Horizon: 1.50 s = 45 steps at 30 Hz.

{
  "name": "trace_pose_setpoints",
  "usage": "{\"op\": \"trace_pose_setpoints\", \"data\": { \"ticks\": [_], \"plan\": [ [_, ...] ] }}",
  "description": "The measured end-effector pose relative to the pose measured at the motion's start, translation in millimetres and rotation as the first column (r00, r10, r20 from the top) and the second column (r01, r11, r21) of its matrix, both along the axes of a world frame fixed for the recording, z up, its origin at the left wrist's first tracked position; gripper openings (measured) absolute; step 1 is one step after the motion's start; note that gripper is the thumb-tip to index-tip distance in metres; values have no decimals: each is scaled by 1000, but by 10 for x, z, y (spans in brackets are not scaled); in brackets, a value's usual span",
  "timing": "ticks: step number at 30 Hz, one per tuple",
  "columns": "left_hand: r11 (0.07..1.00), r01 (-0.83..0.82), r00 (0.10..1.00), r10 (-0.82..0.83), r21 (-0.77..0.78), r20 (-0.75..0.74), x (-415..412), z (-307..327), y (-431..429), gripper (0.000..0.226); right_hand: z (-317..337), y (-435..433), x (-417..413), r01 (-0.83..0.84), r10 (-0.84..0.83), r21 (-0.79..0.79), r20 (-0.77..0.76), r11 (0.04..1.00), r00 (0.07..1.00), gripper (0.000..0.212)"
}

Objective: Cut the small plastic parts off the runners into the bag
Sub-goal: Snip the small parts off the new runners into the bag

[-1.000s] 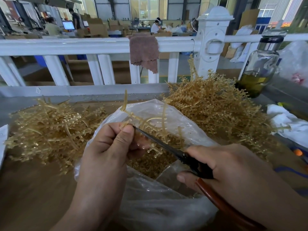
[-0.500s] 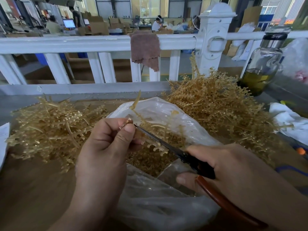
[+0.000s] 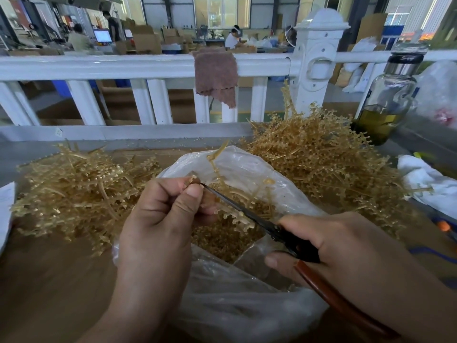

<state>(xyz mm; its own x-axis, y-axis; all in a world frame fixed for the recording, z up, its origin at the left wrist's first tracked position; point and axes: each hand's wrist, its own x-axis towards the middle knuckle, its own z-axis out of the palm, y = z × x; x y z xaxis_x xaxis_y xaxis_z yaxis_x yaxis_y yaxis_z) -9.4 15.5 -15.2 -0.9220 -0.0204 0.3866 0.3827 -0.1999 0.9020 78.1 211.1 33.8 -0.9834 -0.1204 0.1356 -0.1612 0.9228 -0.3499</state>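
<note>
The left hand (image 3: pixel 158 219) pinches a translucent amber runner (image 3: pixel 214 158), studded with tiny knobbed parts, above the open clear bag (image 3: pixel 247 305) at near centre. The right hand (image 3: pixel 346 251) grips red-handled scissors (image 3: pixel 249 215), their tip at the pinch.

No text, label, brand or number could be read anywhere. The monitor screen (image 3: pixel 102 35) far in the background was too small and blurred to make out, and the glass bottle (image 3: pixel 388 95) showed no legible marking.
</note>
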Motion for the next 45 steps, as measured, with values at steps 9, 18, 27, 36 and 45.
{"op": "trace_pose_setpoints", "data": {
  "ticks": [9, 18, 27, 36, 45],
  "plan": [
    [981, 141, 979, -158, 131, 131, 23, 18, 26, 15, -84, 0, -24, 51, -49, 49, -51, 997, 998, 59],
    [972, 170, 974, -191, 159, 123, 43, 40, 55, 16, -77, -29, -22, 64, -58, 65, -103, 996, 993, 51],
    [973, 205, 970, -217, 107, 113, 43, 18, 45, 19, -86, 10, -22, 20, -17, 13, -217, 1000, 976, 55],
    [974, 205, 969, -216, 98, 117, 55, 13, 42, 19, -72, 3, -20, 21, -15, 32, -184, 999, 983, 51],
    [969, 209, 965, -227, 135, 131, 48, 19, 56, 22, -87, -73, -12, 32, -32, -1, -172, 999, 985, 47]
  ]
}}
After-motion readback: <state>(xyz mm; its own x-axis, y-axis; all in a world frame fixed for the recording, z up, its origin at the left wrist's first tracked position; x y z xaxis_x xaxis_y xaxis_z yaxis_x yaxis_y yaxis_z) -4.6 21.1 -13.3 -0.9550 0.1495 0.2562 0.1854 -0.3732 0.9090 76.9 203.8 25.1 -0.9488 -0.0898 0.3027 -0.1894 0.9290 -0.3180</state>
